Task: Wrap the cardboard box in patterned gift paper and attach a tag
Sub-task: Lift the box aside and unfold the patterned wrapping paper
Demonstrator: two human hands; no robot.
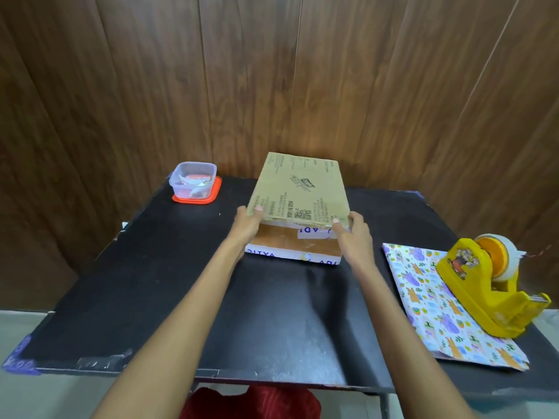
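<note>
Both hands reach forward over the black table (151, 282) and hold the cardboard box (299, 189) at its near corners. The left hand (246, 222) grips the near left corner, its thumb laid on the printed brown top face and the rest of the fingers hidden against the box's side. The right hand (354, 237) grips the near right corner, fingers curled round the edge and the thumb pressed at the top rim. The box sits at the middle of the table's far half, close to the wood-panelled wall (302, 71). Its printed face is turned up toward the camera, and its near side, crossed by brown and white tape with blue letters, faces the person. Whether its base rests flat on the table or is tipped up cannot be told. To the right, well apart from the box, a folded sheet of patterned gift paper (423, 297) lies flat near the table's right edge, and a yellow tape dispenser (484, 285) with a roll of tape stands on its far right part. At the far left corner a clear plastic container (193, 179) stands on its orange-red lid (216, 189), holding small items too blurred to name. A red cloth (254, 400) shows below the table's near edge.
</note>
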